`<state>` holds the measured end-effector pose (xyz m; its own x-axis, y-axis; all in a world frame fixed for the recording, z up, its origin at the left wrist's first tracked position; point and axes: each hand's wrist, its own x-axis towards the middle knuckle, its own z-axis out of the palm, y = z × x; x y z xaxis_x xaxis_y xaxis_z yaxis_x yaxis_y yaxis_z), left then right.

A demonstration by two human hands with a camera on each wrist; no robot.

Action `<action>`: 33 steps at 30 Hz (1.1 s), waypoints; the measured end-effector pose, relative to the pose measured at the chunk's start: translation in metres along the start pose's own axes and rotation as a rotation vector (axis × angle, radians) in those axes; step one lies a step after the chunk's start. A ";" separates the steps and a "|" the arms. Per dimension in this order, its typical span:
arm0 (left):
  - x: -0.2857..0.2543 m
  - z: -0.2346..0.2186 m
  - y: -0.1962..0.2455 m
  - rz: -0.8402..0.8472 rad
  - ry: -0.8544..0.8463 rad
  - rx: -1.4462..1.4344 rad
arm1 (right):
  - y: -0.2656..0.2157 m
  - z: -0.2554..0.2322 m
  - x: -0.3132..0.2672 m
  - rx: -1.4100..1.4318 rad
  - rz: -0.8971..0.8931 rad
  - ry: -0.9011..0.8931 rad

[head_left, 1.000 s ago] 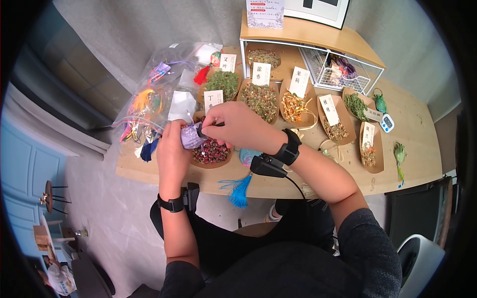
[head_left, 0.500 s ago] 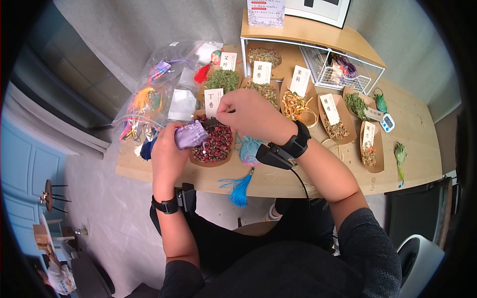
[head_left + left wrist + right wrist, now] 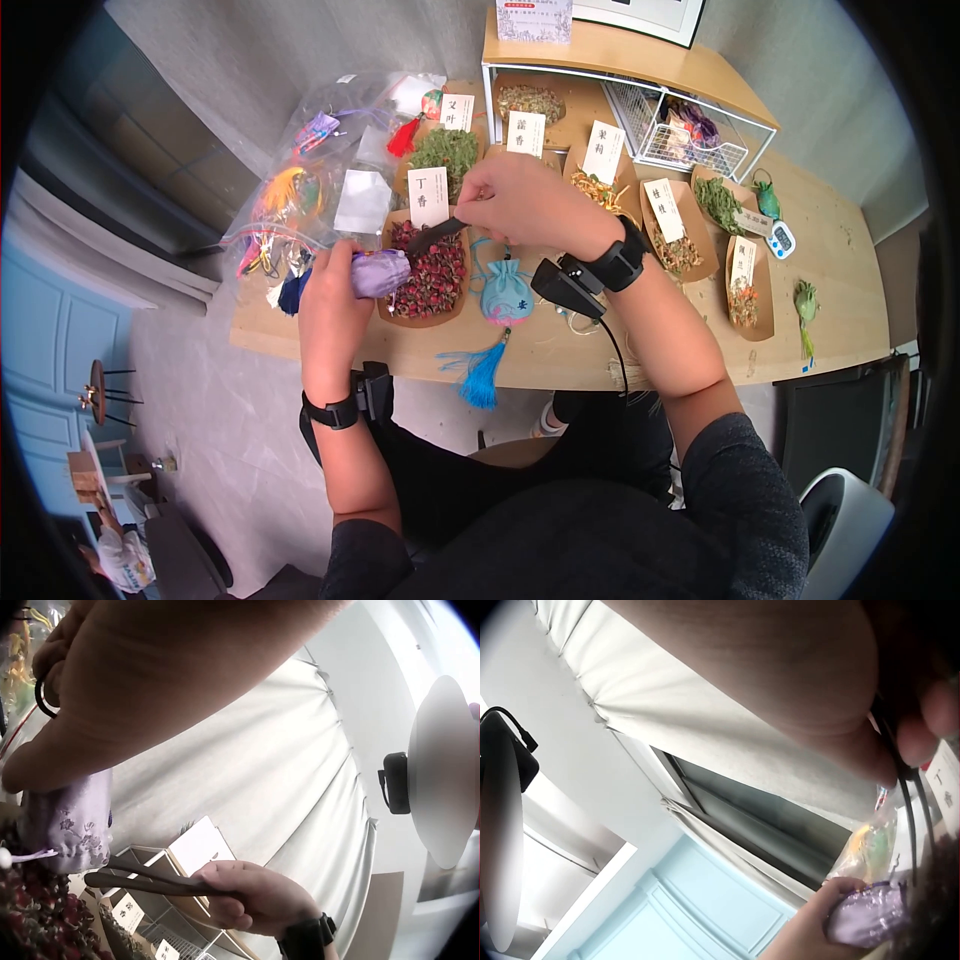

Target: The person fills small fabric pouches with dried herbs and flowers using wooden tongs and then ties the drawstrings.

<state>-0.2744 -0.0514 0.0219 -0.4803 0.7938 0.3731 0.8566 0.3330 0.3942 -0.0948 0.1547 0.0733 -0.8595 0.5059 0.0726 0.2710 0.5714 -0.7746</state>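
Observation:
In the head view my left hand (image 3: 334,312) grips a small lavender pouch (image 3: 381,273) at the left edge of a brown paper tray (image 3: 428,322) of dried red buds (image 3: 437,284). The left wrist view shows flower patterns on the pouch (image 3: 71,825) and a pale cord with a white bead. My right hand (image 3: 530,200) pinches dark tweezers (image 3: 438,235) over the tray's far end, tips low at the buds. Their two prongs stand apart in the left wrist view. A light blue drawstring pouch (image 3: 507,294) with a blue tassel (image 3: 482,375) lies right of the tray.
Several labelled trays of dried herbs, such as green leaves (image 3: 445,150), curve along the table's back and right. A clear plastic bag (image 3: 335,150) of tassels lies at left. A shelf (image 3: 640,70) with a wire basket (image 3: 695,155) stands behind; a timer (image 3: 780,240) sits at right.
My right hand has moved right, away from the lavender pouch, bringing the tweezers over the buds. The left hand has shifted slightly left and down with the pouch still held.

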 end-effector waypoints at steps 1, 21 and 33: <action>0.000 0.001 0.002 0.017 0.005 0.004 | 0.001 0.003 -0.001 -0.021 -0.090 0.102; -0.005 0.000 0.027 -0.001 -0.030 0.006 | -0.050 0.034 -0.052 -0.393 -0.404 0.417; 0.013 0.003 -0.050 -0.187 -0.229 -0.841 | -0.054 -0.042 -0.063 -0.191 -0.146 0.399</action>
<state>-0.3227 -0.0563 0.0042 -0.4715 0.8762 0.0999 0.3028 0.0544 0.9515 -0.0366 0.1189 0.1373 -0.6707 0.5989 0.4375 0.2663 0.7450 -0.6116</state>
